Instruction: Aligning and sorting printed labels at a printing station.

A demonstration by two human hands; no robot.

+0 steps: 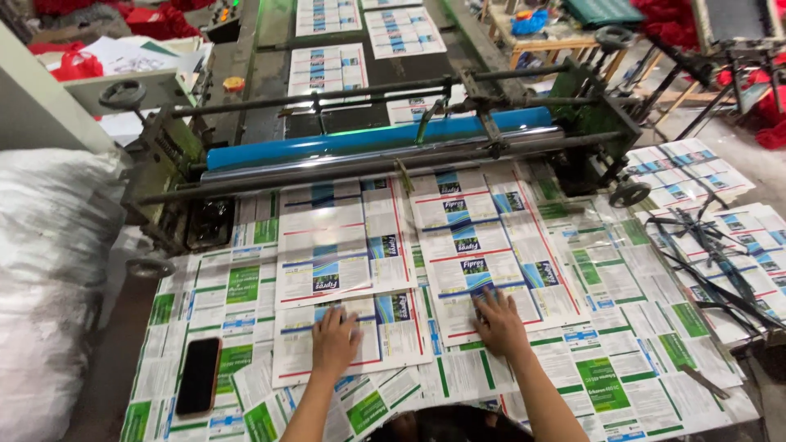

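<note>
My left hand [334,337] lies flat, fingers spread, on a white printed sheet with blue and red bands [348,331] at the near middle of the table. My right hand [497,319] presses flat on the neighbouring printed sheet [483,245] to the right. Both sheets lie just below the machine's blue roller [377,139], on top of older sheets printed in green. Neither hand grips anything.
A black phone [199,375] lies at the table's left front. A large white sack [49,270] stands at the left. Black straps and a stack of printed sheets [720,245] sit at the right. More printed sheets [327,69] ride the conveyor beyond the roller.
</note>
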